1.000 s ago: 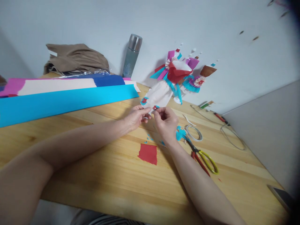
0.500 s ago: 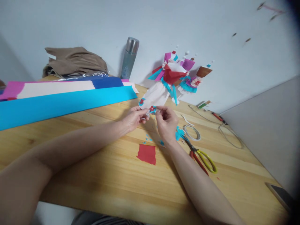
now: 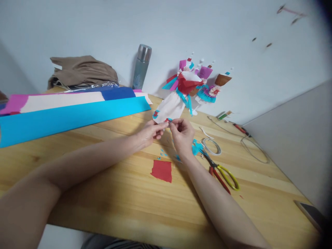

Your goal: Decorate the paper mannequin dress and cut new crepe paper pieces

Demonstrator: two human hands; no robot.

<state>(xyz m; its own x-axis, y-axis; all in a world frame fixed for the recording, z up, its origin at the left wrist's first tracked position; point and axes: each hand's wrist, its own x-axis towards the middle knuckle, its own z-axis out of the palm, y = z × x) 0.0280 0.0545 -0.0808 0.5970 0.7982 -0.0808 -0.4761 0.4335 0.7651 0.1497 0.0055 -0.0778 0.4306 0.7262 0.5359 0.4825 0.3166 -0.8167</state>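
A paper doll (image 3: 172, 104) with a long white skirt, a red top and blue ribbons leans away from me above the table. My left hand (image 3: 152, 133) pinches the lower edge of that skirt between thumb and fingers. From the other side, my right hand (image 3: 183, 133) is closed at the same hem, fingertips pressed on a small red-and-blue paper flower (image 3: 168, 120) that the thumbs partly cover. Another such flower (image 3: 155, 114) shows at the skirt's left corner. Below the hands lies a red paper square (image 3: 161, 171), with small blue scraps (image 3: 162, 153) near it.
To the right lie scissors (image 3: 220, 173) with red and yellow handles, a roll of tape (image 3: 212, 146) and a cable (image 3: 255, 152). Long blue paper (image 3: 72, 116) stretches along the left. A thermos (image 3: 141, 67), brown cloth (image 3: 85, 71) and more paper figures (image 3: 209, 91) stand at the wall.
My fingers have closed in over the flower at the hem, so less of it shows. The left thumb now reaches further right, onto it. The view has shifted slightly.
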